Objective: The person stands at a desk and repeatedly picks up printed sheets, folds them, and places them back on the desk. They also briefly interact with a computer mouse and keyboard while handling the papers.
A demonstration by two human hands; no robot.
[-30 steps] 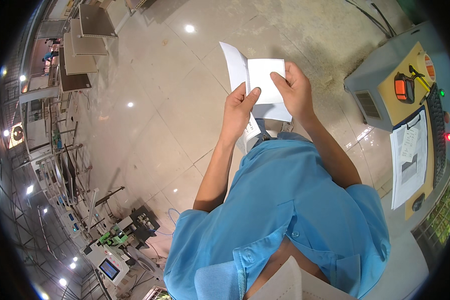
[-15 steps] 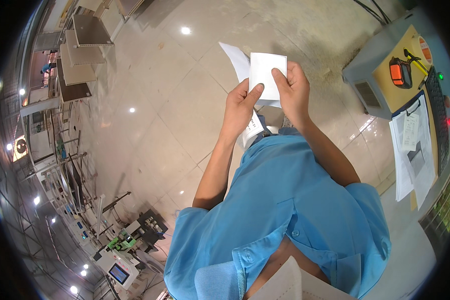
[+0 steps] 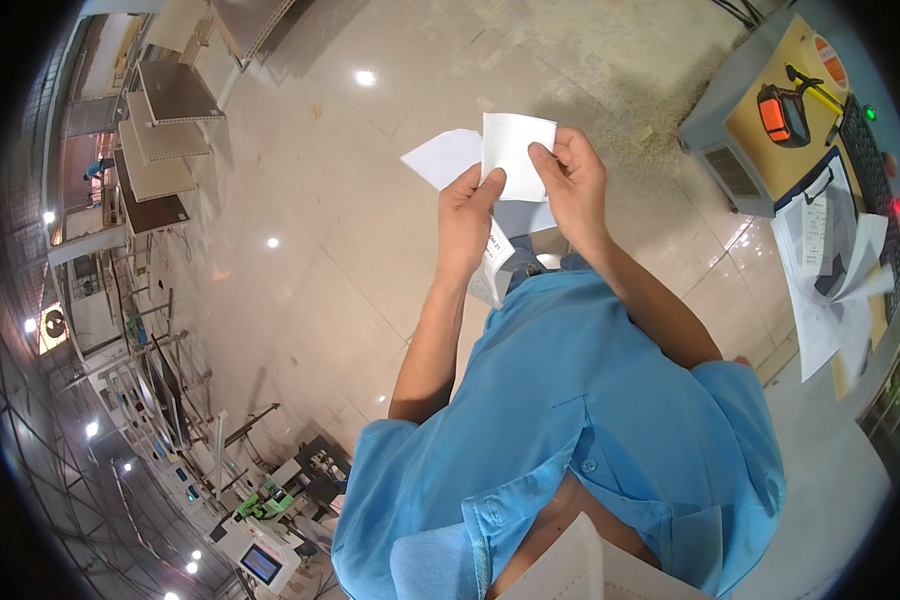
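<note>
My left hand and my right hand both grip a small stack of white paper labels in front of my body. Each thumb presses on the face of the stack, with the fingers curled behind it. From behind my left hand a loose white sheet sticks out to the left. A printed white strip dangles below that hand. Another pale piece of paper shows under the stack, between the hands.
To the right stands a grey cabinet carrying an orange-and-black handheld scanner, a tape roll, a keyboard and a clipboard with papers. Brown panels line the far left. A machine with a screen sits lower left.
Both hands and the label stack have shifted slightly left. The loose sheet behind has swung further out to the left. Papers on the clipboard have lifted and fanned.
</note>
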